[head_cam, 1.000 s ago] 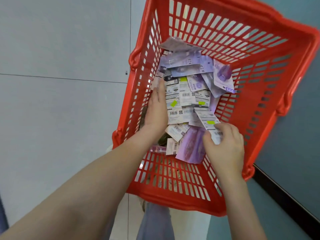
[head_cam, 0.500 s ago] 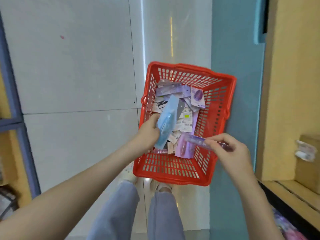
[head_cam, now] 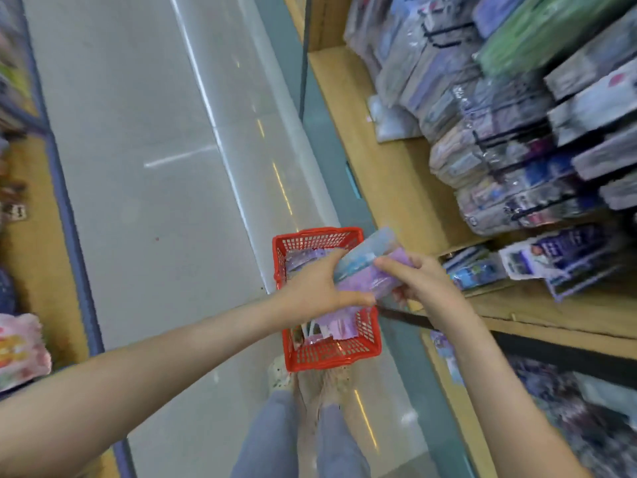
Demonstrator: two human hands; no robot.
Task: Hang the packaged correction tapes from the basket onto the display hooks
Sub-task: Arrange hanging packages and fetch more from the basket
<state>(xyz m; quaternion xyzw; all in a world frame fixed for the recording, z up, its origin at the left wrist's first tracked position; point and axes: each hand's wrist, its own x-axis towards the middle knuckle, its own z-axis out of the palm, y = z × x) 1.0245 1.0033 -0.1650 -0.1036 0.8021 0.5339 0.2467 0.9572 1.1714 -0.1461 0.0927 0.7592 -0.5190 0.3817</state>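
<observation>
- Correction tape packs [head_cam: 363, 270], blue and purple, sit above the red basket [head_cam: 327, 363], left hand [head_cam: 315, 288] curled round them, right hand [head_cam: 422, 282] pinching them.
- Crowded hanging packets [head_cam: 499, 143] fill the display [head_cam: 389, 174] on the right.

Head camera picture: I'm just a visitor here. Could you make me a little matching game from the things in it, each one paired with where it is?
Things:
1. basket
2. blue pack
3. purple pack
4. hanging packs

Places:
A. on the display to the person's right
B. on the floor by the person's feet
C. gripped in the left hand, the upper of the two held
D. the lower of the two held, under the fingers of the right hand

Pairs: 1-B, 2-C, 3-D, 4-A
</observation>
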